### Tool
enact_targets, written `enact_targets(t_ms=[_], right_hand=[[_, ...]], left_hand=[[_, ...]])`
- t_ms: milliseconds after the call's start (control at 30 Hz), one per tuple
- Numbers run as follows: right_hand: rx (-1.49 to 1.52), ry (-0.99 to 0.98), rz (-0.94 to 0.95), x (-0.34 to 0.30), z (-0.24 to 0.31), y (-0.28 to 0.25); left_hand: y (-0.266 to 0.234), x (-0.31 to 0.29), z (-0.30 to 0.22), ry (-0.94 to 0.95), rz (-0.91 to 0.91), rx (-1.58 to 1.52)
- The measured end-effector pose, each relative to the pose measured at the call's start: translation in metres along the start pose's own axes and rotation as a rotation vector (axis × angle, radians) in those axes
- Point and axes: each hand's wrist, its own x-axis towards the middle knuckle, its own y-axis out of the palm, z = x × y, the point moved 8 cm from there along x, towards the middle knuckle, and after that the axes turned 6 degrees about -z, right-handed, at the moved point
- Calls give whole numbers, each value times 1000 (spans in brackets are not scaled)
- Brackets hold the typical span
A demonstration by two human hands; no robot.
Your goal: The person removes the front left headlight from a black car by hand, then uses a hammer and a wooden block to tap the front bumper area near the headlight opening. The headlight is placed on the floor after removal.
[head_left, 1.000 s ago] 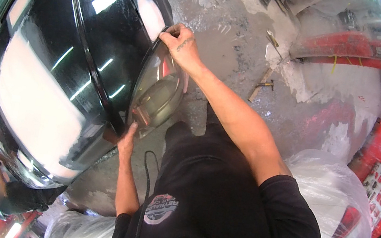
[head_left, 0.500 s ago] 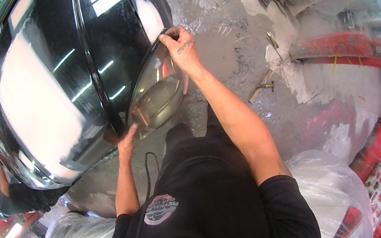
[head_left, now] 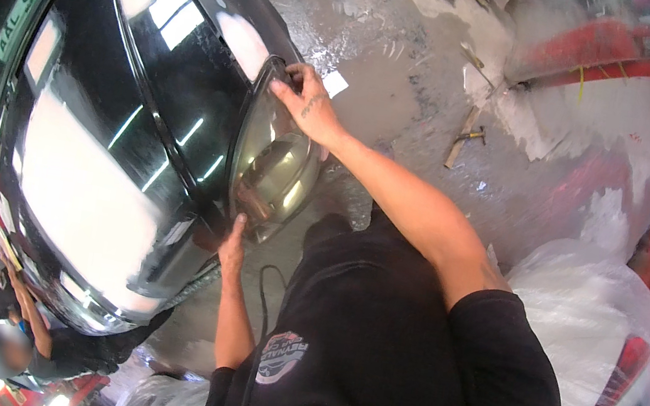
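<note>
A clear, yellow-tinted car headlight (head_left: pixel 275 170) sits at the front corner of a black car's hood (head_left: pixel 192 82). My right hand (head_left: pixel 310 107) pinches its far, narrow end by the dark edge, thumb on top and fingers curled over the outer side. My left hand (head_left: pixel 233 246) is at the near end, its thumb up against the headlight's lower corner; the other fingers are mostly hidden beneath. A dark gap shows along the headlight's far tip, beside the fender.
Whitish filler patches (head_left: pixel 83 192) cover parts of the hood. Another person (head_left: pixel 52 343) works at the car's far-left side. A hammer (head_left: pixel 469 136) lies on the wet grey floor. Plastic sheeting (head_left: pixel 569 315) drapes something to my right, near red body panels (head_left: pixel 591 54).
The headlight's far tip now stands a little apart from the fender, with my right hand still on it. My left thumb stays at the near corner. The whole view has shifted slightly.
</note>
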Motion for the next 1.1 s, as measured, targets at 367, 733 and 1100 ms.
enact_targets(t_ms=[367,733,1100], right_hand=[[-113,143,73,-46,-37,2],[-168,122,127,-42,-39,3],[-356,-169,112,-97,-7,12]], left_hand=[[3,-5,-19,19,3,23],[4,-13,-33,-55,17,125],[1,4,-12,-79,15,156]])
